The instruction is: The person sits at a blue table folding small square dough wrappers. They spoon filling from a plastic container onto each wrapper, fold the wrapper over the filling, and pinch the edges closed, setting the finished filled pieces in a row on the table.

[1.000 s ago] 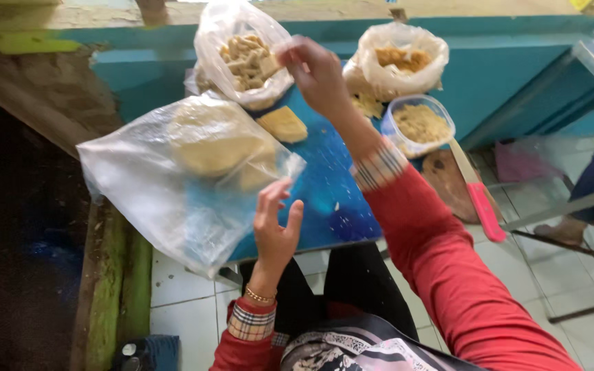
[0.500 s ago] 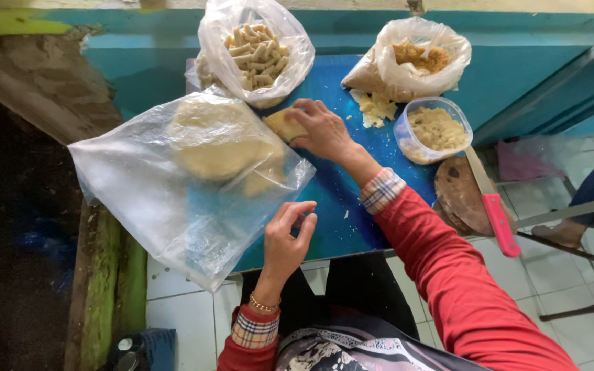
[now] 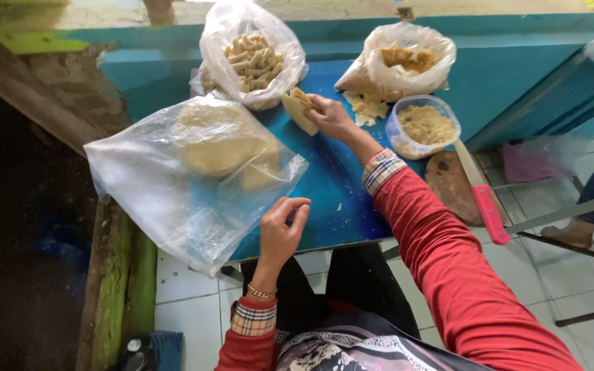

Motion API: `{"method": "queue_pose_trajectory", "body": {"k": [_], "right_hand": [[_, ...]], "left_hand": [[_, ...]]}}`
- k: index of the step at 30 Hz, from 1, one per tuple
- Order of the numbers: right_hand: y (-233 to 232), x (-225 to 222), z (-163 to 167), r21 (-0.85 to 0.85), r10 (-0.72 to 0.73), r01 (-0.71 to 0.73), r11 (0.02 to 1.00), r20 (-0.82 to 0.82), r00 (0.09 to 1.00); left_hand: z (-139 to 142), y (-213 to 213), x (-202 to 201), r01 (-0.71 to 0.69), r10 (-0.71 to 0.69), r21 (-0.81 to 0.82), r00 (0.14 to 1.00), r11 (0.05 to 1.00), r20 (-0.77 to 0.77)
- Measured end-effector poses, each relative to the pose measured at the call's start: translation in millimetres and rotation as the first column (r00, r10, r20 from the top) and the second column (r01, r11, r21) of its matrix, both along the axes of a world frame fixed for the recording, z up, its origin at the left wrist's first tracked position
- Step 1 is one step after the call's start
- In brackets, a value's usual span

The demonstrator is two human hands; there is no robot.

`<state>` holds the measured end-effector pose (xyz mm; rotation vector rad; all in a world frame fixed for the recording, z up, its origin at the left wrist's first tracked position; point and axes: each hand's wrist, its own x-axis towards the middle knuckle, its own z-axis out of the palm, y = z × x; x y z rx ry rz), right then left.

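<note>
The right hand (image 3: 331, 117) pinches a pale square pastry sheet (image 3: 298, 110) on the blue worktop (image 3: 331, 192), close to the clear bag of rolled pieces (image 3: 252, 58) beyond it, while the left hand (image 3: 280, 230), fingers loosely curled and empty, rests beside the big clear plastic bag of flat dough rounds (image 3: 194, 172).

The person wears a bright red long-sleeved top whose cuffs turn back to show a plaid lining in tan, red and dark lines, a thin beaded gold bracelet on the left wrist, dark trousers, and a patterned grey-and-white cloth across the lap.
</note>
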<state>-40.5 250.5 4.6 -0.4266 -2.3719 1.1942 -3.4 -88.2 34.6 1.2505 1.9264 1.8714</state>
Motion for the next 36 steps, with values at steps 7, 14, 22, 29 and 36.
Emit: {"method": "queue_pose_trajectory", "body": {"k": [7, 14, 22, 29, 36], "right_hand": [[-27.9, 55.6, 12.4, -0.472, -0.033, -0.013, 0.882, -0.089, 0.996], [-109.2, 122.1, 31.0, 0.536, 0.015, 0.178, 0.825, -0.336, 0.942], [-115.4, 128.6, 39.5, 0.279, -0.069, 0.135, 0.951, -0.234, 0.97], [-113.7, 135.5, 35.7, -0.001, -0.085, 0.086, 0.996, -0.204, 0.975], [-117.3, 131.6, 34.7, 0.227, -0.154, 0.195, 0.954, -0.189, 0.97]], "left_hand": [[-33.0, 33.5, -10.9, 0.146, -0.21, 0.177, 0.876, 0.973, 0.434], [-50.0, 144.0, -51.1, 0.217, -0.428, 0.37, 0.39, 0.903, 0.815], [-60.4, 131.5, -46.7, 0.178, -0.252, 0.193, 0.426, 0.965, 0.869], [-58.0, 121.4, -37.0, 0.145, -0.246, 0.203, 0.41, 0.968, 0.878], [-56.3, 120.6, -32.8, 0.142, -0.196, 0.147, 0.446, 0.979, 0.873]]}}
